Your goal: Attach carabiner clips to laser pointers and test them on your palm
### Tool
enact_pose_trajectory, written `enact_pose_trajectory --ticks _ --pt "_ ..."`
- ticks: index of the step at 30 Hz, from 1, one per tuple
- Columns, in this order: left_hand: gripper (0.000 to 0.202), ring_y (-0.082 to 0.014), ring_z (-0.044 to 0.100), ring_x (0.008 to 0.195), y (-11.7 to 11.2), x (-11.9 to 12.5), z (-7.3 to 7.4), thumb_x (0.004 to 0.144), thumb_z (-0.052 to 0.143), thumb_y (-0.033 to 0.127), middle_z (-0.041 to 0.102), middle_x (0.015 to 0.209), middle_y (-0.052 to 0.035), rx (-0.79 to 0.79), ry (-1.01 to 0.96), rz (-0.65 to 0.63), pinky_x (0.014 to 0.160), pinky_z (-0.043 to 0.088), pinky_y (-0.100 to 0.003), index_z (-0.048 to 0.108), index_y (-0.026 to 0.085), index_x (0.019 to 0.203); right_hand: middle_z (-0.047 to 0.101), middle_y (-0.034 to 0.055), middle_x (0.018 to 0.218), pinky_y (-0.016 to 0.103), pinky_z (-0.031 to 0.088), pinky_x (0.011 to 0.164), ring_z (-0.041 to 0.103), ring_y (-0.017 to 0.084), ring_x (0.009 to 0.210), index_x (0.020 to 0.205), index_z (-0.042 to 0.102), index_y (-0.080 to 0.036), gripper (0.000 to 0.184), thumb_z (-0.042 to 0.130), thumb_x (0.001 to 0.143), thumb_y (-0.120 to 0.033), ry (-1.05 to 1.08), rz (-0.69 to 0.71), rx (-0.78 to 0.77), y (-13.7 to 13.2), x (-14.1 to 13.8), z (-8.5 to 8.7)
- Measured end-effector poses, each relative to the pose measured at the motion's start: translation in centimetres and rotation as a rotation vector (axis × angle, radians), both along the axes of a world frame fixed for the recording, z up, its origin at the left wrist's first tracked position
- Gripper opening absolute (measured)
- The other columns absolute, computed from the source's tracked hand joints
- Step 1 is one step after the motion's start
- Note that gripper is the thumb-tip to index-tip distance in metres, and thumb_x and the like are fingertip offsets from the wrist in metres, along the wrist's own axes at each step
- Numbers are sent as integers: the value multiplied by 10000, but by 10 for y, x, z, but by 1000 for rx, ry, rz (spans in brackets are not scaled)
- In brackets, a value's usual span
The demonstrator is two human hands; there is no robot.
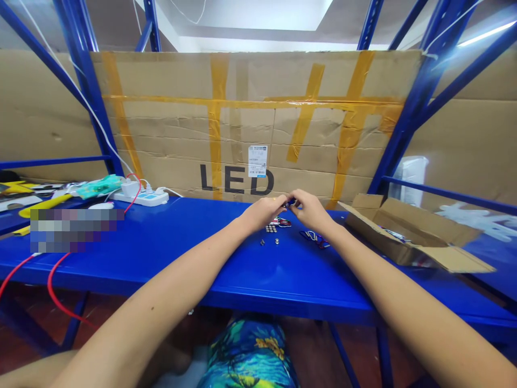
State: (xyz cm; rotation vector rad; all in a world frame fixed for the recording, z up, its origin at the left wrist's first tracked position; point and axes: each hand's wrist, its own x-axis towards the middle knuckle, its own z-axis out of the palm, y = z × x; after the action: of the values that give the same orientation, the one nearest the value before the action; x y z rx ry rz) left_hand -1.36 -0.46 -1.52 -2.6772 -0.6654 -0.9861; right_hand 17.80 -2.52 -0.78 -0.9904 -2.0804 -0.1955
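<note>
My left hand (264,212) and my right hand (307,209) meet over the back of the blue table. Their fingertips pinch a small dark blue piece (290,203) from both sides; its kind is too small to make out. Just below the hands lies a cluster of small round metal pieces (271,229), with two more round metal pieces (277,241) nearer the front. Red, green and silver carabiners (283,222) lie partly hidden beneath my fingers. Beside my right wrist are several blue, silver and red carabiners (314,237).
An open cardboard box (379,237) with metal items inside stands at the right. A white power strip (141,197) and red cables (52,280) are on the left, near yellow-handled tools (44,206). A large cardboard panel (177,134) marked LED rises behind the blue table (161,253).
</note>
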Motion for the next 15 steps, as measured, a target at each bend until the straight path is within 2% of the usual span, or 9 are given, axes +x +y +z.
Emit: enact_pose_trajectory --ticks 5,10,15 --pt "97 -163 650 748 1 0 -2 947 488 206 669 828 -35 -19 -58 -32 664 475 -271 555 184 1014 645 43 842 325 452 709 565 188 753 825 581 -209 115 541 748 -134 53 1 -84 0 1 -2" --pt "159 -133 626 698 2 1 -4 961 437 172 659 767 -12 -15 -98 -64 668 473 -255 568 178 1050 651 24 811 331 464 719 585 189 776 820 566 -212 90 591 736 -192 179 36 -201 0 1 -5" --pt "204 -140 656 771 2 2 -6 950 450 155 701 871 -51 53 -98 -57 710 501 -269 597 161 1092 639 17 803 329 465 718 581 180 759 827 543 -211 107 585 729 -200 220 82 -270 0 -1 -7"
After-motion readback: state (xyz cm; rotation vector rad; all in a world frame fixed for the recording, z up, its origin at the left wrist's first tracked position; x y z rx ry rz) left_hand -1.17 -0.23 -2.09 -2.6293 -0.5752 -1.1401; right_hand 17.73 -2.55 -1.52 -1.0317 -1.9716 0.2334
